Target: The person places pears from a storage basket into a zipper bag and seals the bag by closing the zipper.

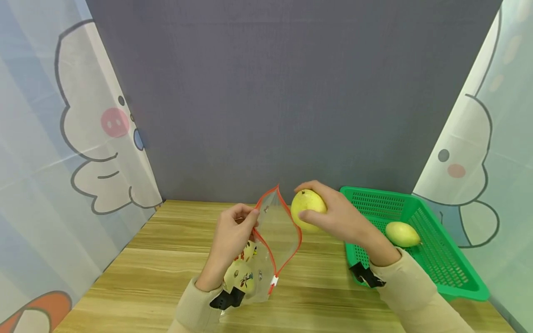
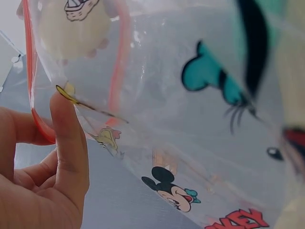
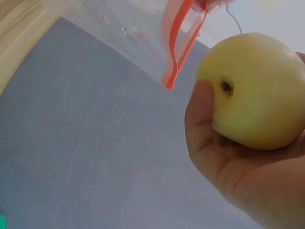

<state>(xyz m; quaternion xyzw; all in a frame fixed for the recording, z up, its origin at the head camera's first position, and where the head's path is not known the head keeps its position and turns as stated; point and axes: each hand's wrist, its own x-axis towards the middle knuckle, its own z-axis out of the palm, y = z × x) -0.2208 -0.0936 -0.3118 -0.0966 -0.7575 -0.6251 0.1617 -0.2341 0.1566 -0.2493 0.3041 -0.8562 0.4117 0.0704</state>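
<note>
My left hand [image 1: 233, 238] pinches the red-edged rim of a clear zip bag [image 1: 276, 226], thumb and fingers on its left side. The bag's mouth gapes, with a white slider [image 1: 274, 280] at the near end. Cartoon prints cover the plastic, and pale yellow fruit [image 1: 238, 277] shows through its lower part, partly behind my left wrist. My right hand [image 1: 339, 215] grips a round yellow-green fruit [image 1: 307, 208] with a dark hollow at one end. It is just right of the bag's mouth, thumb pressed on the near side in the right wrist view.
A green plastic basket [image 1: 374, 193] stands at the right of the wooden table [image 1: 166, 259], with one oval yellow fruit [image 1: 402, 234] inside. My right forearm crosses over its left side. A dark grey panel [image 1: 258, 101] rises behind the table, with printed curtains on both sides.
</note>
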